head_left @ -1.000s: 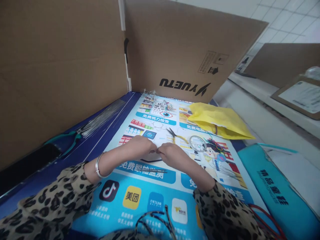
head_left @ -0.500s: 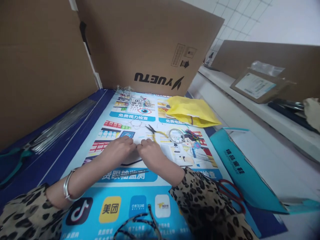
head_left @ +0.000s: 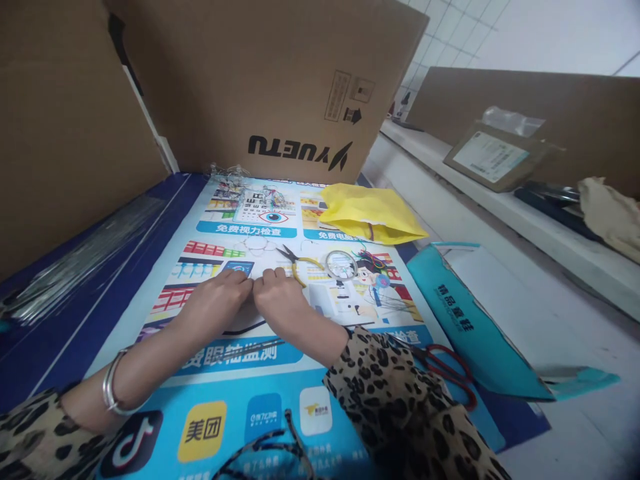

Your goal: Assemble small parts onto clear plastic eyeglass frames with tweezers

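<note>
Yellow-handled pliers (head_left: 296, 259) lie parted on the poster (head_left: 225, 383) in the head view, just beyond the right hand (head_left: 280, 300), presumably for easy reach. The left hand (head_left: 225, 297) curls close beside it, fingers drawn in, perhaps for fine control; what they pinch, if anything, is hidden. A ring (head_left: 341, 277) lies right of the pliers, a yellow bag (head_left: 373, 212) farther back.

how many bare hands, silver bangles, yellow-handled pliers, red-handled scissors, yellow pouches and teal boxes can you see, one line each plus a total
Bare hands: 2, left hand and right hand
Silver bangle: 1
Yellow-handled pliers: 1
Red-handled scissors: 1
Yellow pouch: 1
Teal box: 1
Total: 7
</note>
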`<state>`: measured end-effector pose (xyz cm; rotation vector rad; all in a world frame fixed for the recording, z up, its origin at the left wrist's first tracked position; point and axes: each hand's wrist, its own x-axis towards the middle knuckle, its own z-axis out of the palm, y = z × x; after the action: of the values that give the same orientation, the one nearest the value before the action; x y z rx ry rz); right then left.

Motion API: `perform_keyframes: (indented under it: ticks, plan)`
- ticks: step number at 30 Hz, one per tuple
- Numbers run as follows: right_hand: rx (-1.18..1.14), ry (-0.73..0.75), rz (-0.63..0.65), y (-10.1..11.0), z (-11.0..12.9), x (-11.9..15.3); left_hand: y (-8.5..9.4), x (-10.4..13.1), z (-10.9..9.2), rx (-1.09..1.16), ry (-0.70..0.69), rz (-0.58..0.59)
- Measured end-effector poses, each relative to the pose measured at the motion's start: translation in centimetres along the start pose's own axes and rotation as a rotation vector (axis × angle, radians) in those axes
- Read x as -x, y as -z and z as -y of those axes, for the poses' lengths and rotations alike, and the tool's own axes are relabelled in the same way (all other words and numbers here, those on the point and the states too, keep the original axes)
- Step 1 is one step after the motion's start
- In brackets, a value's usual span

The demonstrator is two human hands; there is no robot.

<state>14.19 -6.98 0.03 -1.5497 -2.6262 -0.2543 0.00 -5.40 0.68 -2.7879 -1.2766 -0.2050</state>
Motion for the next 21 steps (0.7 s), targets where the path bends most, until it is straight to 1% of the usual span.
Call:
perform_keyframes:
  ticks: [7, 14, 18, 21]
  plan:
    - [-0.005, -0.056, 0.019, 0.3, 0.2, -0.6, 0.3, -0.1, -0.2, -0.085, 0.064, 0.008]
    - [-0.043, -0.115, 0.000, 0.3, 0.2, -1.0, 0.0, -0.1, 0.0, -0.100, 0.093, -0.023]
    - [-0.120, -0.169, 0.003, 0.1, -0.4, -1.3, -0.3, -0.1, 0.3, -0.078, 0.117, -0.040]
    - [-0.254, -0.203, -0.026, -0.3, -1.3, -1.5, -0.6, -0.3, 0.5, -0.020, 0.183, -0.060]
